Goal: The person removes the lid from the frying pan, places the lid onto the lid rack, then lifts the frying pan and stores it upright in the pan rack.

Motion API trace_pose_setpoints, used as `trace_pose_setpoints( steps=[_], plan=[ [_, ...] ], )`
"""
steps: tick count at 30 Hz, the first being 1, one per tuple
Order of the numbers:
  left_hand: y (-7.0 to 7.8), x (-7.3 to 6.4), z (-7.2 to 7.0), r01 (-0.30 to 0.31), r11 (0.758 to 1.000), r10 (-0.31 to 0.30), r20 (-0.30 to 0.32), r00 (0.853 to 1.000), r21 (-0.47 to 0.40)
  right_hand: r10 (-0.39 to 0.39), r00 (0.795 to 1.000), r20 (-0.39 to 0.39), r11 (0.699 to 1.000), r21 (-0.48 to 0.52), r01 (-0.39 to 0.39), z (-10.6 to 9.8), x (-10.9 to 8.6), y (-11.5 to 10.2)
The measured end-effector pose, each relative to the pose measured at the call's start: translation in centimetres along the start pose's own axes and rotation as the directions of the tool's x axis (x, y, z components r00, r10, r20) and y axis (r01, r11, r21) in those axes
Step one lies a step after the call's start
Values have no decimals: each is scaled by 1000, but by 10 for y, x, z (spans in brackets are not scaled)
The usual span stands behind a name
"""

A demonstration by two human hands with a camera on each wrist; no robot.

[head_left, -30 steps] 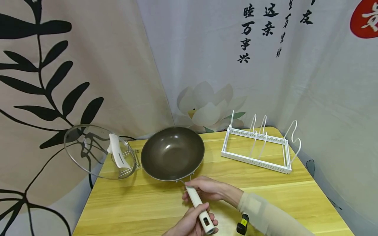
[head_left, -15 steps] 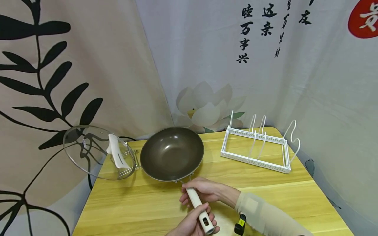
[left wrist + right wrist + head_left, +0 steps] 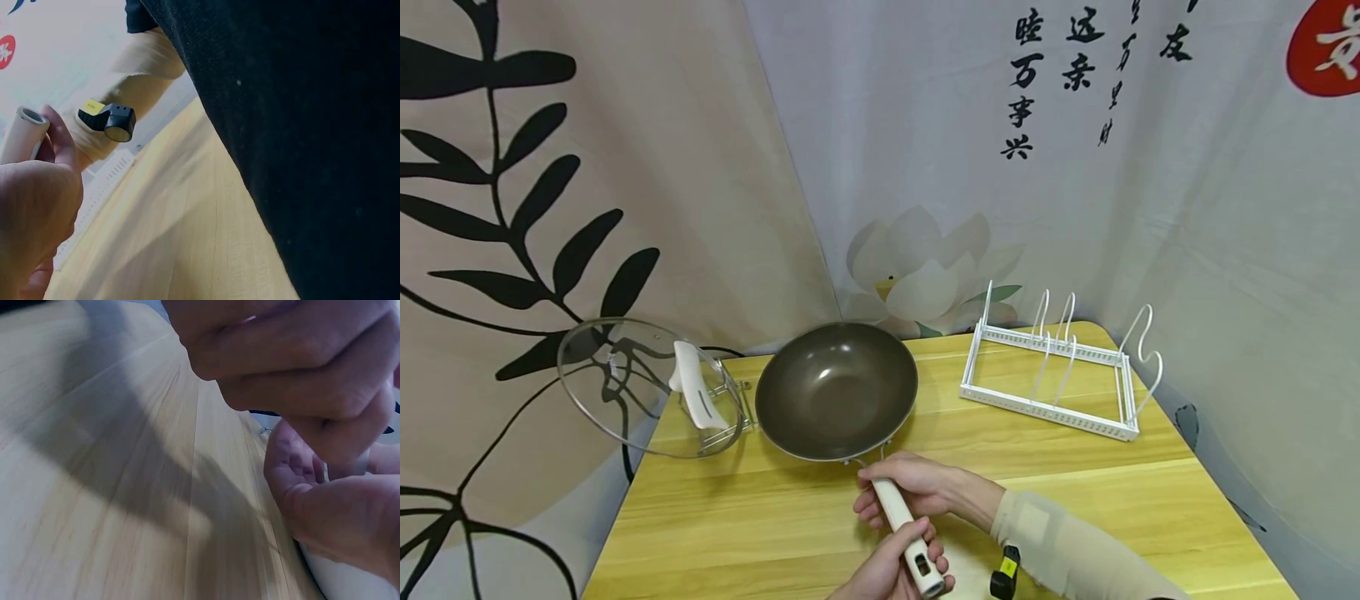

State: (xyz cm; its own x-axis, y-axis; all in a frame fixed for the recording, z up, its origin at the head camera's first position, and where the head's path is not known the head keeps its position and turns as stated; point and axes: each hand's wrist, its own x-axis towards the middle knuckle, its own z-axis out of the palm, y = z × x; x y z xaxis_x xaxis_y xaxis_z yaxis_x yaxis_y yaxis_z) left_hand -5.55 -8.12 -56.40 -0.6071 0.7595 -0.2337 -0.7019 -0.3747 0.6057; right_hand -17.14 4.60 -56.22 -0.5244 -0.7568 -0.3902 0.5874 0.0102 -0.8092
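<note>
A dark brown wok (image 3: 837, 392) with a cream handle (image 3: 892, 504) is held over the table, its inside facing me in the head view. My left hand (image 3: 891, 562) grips the lower end of that handle, thumb on top. Farther up, close to the pan, my right hand (image 3: 917, 487) holds the handle with its fingers curled under it. In the left wrist view the hollow handle end (image 3: 28, 128) sticks out past my left hand (image 3: 40, 200). Curled fingers of my right hand (image 3: 300, 369) fill the top of the right wrist view and hide most of the handle.
Left of the wok, a glass lid (image 3: 617, 408) with a white handle leans in a wire stand (image 3: 730, 408). A white metal rack (image 3: 1052, 408) with upright loops lies at the table's (image 3: 715, 533) back right. Printed curtains (image 3: 925, 150) hang behind the table.
My right hand and forearm have shifted slightly left. My left hand has barely moved, and the wok stays nearly in place. Both hands still hold the handle.
</note>
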Motion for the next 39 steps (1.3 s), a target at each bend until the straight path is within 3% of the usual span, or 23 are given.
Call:
trace_pose_setpoints(
  steps=[10, 23, 30, 39],
  plan=[
    [-1, 1, 2, -14, 1000, 15, -29, 999, 10, 0, 1000, -23, 999, 39, 1, 6, 1, -1],
    [-4, 0, -1, -44, 999, 44, -14, 999, 32, -13, 996, -88, 999, 41, 17, 8, 4, 3],
    [-7, 2, -5, -91, 994, 90, 24, 996, 53, -21, 996, -90, 998, 49, 26, 9, 5, 4],
    [-5, 1, -2, -88, 994, 88, 2, 996, 61, -47, 995, -90, 999, 9, 48, 13, 4, 2]
  ],
)
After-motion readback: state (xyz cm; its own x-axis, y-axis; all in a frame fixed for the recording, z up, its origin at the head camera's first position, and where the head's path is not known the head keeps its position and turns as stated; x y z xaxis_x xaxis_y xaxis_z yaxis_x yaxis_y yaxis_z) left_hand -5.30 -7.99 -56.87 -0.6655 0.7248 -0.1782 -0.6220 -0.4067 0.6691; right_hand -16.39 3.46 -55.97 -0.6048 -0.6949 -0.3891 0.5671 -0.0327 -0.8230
